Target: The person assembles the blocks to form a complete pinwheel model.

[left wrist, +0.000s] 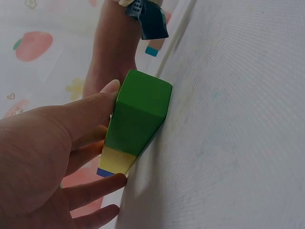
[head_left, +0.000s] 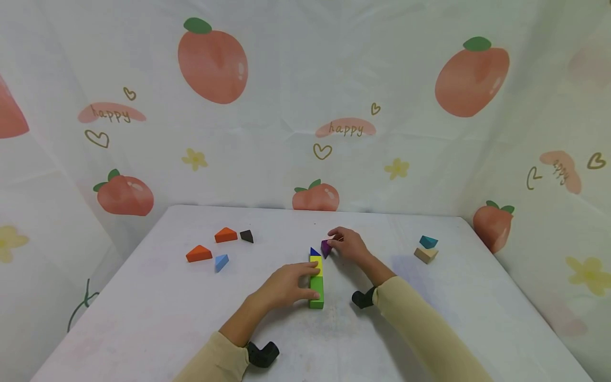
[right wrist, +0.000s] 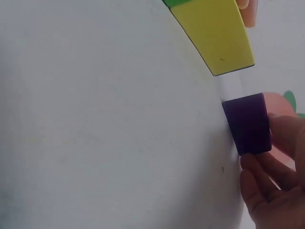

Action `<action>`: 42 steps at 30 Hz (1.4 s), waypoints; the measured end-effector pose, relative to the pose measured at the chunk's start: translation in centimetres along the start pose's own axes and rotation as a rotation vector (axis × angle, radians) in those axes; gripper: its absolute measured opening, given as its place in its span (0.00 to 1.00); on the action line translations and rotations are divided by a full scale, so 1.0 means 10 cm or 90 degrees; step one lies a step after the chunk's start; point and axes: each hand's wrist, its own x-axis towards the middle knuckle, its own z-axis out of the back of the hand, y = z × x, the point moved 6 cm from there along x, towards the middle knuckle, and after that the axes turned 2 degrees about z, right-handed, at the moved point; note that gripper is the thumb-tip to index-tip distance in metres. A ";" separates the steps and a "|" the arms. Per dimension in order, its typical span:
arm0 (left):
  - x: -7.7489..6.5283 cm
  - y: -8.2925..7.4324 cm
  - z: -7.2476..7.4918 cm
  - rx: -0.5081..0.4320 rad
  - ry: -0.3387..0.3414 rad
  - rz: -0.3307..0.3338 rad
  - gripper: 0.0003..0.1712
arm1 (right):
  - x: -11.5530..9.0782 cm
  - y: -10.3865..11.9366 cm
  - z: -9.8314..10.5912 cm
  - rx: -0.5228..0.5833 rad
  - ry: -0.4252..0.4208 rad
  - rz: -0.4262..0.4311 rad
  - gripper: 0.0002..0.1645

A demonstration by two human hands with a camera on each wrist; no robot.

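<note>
A green block (head_left: pixel 316 293), a yellow block (head_left: pixel 316 261) and a blue triangular block (head_left: pixel 315 251) lie in a line in the middle of the table. My left hand (head_left: pixel 286 285) rests along the left side of this row, thumb at the green block and fingertips by the yellow one, its fingers fairly straight. Just right of the blue tip, my right hand (head_left: pixel 350 245) pinches a purple block (right wrist: pixel 249 124) between thumb and fingers. A gap separates the purple block from the yellow block (right wrist: pixel 217 36) in the right wrist view.
Left on the table (head_left: pixel 143 318) lie two orange triangular blocks (head_left: pixel 226 235), a black block (head_left: pixel 246 236) and a light blue triangle (head_left: pixel 221 262). At right, a teal block (head_left: pixel 428 242) sits by a wooden-coloured block (head_left: pixel 426 255). A printed curtain (head_left: pixel 267 132) stands behind.
</note>
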 end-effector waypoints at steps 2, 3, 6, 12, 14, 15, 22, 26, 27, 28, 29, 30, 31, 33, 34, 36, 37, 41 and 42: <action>0.00 0.00 0.00 0.000 0.001 0.002 0.36 | 0.00 -0.02 -0.01 0.013 -0.008 -0.009 0.16; 0.00 0.01 0.00 0.001 0.001 0.002 0.36 | -0.01 -0.02 -0.01 0.019 -0.011 -0.012 0.16; 0.00 0.01 -0.01 0.002 0.002 0.004 0.36 | -0.01 -0.03 -0.03 0.031 -0.018 -0.023 0.18; 0.01 0.03 -0.02 -0.003 0.001 0.004 0.36 | -0.03 0.04 -0.03 0.005 -0.036 -0.004 0.17; 0.01 0.03 -0.02 -0.003 0.000 0.002 0.36 | -0.04 0.10 -0.02 -0.010 -0.036 0.027 0.15; 0.01 0.03 -0.01 -0.003 0.000 0.001 0.36 | -0.04 0.13 -0.02 -0.017 -0.035 0.046 0.14; 0.01 0.02 -0.01 0.001 -0.005 -0.012 0.36 | -0.05 0.34 -0.06 -0.056 0.016 0.183 0.10; 0.01 0.02 0.00 -0.001 -0.002 -0.012 0.36 | -0.05 0.37 -0.12 -0.061 0.062 0.209 0.11; 0.01 0.02 0.00 -0.002 -0.002 -0.012 0.36 | -0.05 0.37 -0.13 -0.060 0.070 0.208 0.11; 0.01 0.02 0.00 -0.004 -0.002 -0.013 0.36 | -0.05 0.37 -0.14 -0.061 0.077 0.210 0.11; 0.01 0.01 0.00 -0.006 -0.001 -0.012 0.36 | -0.05 0.37 -0.14 -0.059 0.082 0.210 0.11; 0.01 0.01 0.00 -0.005 -0.002 -0.013 0.36 | -0.05 0.37 -0.15 -0.056 0.087 0.212 0.12; 0.01 0.01 0.00 -0.003 -0.002 -0.014 0.36 | -0.05 0.37 -0.16 -0.053 0.093 0.213 0.12; 0.00 0.00 0.01 0.000 -0.002 -0.015 0.36 | -0.06 0.36 -0.17 -0.050 0.103 0.212 0.12; 0.00 0.00 0.01 0.002 -0.002 -0.015 0.36 | -0.06 0.36 -0.17 -0.048 0.107 0.211 0.13; 0.00 0.00 0.01 0.004 -0.001 -0.014 0.36 | -0.07 0.36 -0.17 -0.046 0.112 0.209 0.13; 0.00 0.00 0.01 0.004 0.000 -0.014 0.36 | -0.07 0.37 -0.17 -0.049 0.113 0.207 0.13; 0.00 -0.01 0.01 0.007 -0.002 -0.017 0.36 | -0.06 0.37 -0.18 -0.081 0.102 0.208 0.12; 0.00 -0.01 0.02 0.008 -0.004 -0.019 0.36 | -0.06 0.36 -0.18 -0.092 0.097 0.208 0.12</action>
